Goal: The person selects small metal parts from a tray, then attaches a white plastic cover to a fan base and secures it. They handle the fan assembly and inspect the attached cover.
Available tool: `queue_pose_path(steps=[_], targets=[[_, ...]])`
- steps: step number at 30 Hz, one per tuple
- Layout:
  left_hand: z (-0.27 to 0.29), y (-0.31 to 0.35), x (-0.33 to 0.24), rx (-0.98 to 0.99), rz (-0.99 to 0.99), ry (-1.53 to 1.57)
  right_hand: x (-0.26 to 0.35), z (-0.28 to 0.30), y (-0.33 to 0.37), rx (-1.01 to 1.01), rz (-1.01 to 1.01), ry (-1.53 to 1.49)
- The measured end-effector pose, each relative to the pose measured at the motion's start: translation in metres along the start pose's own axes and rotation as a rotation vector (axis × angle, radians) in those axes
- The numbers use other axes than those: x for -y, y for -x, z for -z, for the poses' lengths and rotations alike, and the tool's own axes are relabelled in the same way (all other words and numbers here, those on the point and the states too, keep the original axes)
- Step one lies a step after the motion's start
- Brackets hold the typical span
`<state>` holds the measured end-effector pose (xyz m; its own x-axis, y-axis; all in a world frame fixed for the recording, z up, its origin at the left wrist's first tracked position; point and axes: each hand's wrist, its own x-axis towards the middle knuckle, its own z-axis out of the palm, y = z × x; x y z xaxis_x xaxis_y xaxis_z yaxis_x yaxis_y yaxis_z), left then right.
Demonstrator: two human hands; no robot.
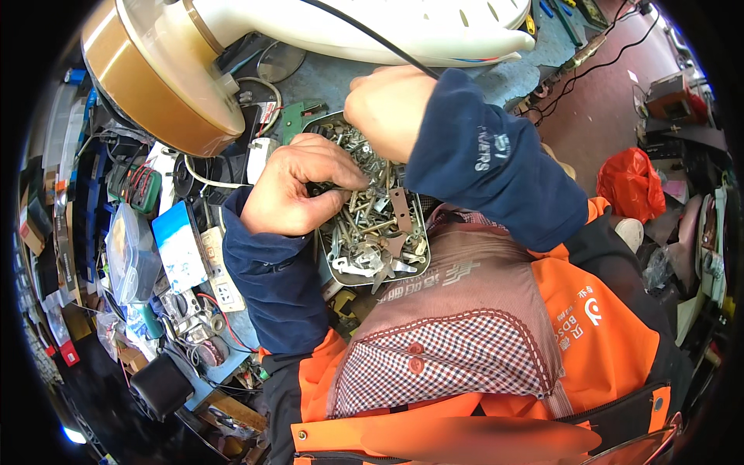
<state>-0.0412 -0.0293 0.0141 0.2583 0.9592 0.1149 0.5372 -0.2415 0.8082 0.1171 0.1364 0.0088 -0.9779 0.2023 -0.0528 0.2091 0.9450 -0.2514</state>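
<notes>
A metal tray (425, 260) full of loose screws, bolts and small metal parts sits at the near edge of the bench, close to my body. Over its left side is my left hand (298, 184), fingers curled and thumb close to the index finger, the tips down among the screws (358, 213). Whatever lies between those tips is too small to make out. My right hand (390, 111) bends over the far end of the tray with its back toward me, which hides its fingers. A brown metal plate with holes (401, 209) rests on the pile.
A large white and gold appliance (167, 85) lies across the far side of the blue bench (508, 81). Left of the tray are a green tool (298, 118), a power strip (222, 271), a blue and white card (180, 246) and a plastic box (132, 252). A red bag (632, 184) is at right.
</notes>
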Motion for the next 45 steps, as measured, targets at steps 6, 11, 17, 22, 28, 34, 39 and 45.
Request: queue_pose_path(steps=[6, 11, 17, 22, 28, 34, 39, 45], targets=[[-0.002, -0.002, -0.002, -0.008, 0.011, 0.006, -0.009, -0.007, 0.000, -0.045, 0.100, -0.200], [-0.001, -0.003, 0.000, 0.002, 0.004, 0.000, -0.001, 0.001, -0.007, 0.079, 0.012, -0.056], [-0.002, -0.003, -0.003, 0.005, 0.012, -0.010, -0.009, -0.005, 0.001, -0.041, 0.087, -0.122], [0.000, -0.001, -0.001, 0.011, 0.010, -0.001, -0.006, -0.005, -0.005, 0.079, 0.114, -0.198], [0.004, 0.000, -0.003, 0.021, 0.019, 0.033, -0.001, -0.006, 0.000, -0.101, 0.037, -0.064], [0.003, -0.001, -0.002, 0.021, 0.022, 0.037, -0.007, -0.003, 0.005, 0.012, 0.089, -0.233], [0.003, -0.001, -0.001, 0.032, 0.003, 0.024, -0.001, -0.001, 0.001, 0.077, 0.040, -0.079], [0.004, -0.001, -0.005, 0.032, 0.011, 0.048, 0.001, -0.013, 0.005, -0.206, 0.079, 0.022]])
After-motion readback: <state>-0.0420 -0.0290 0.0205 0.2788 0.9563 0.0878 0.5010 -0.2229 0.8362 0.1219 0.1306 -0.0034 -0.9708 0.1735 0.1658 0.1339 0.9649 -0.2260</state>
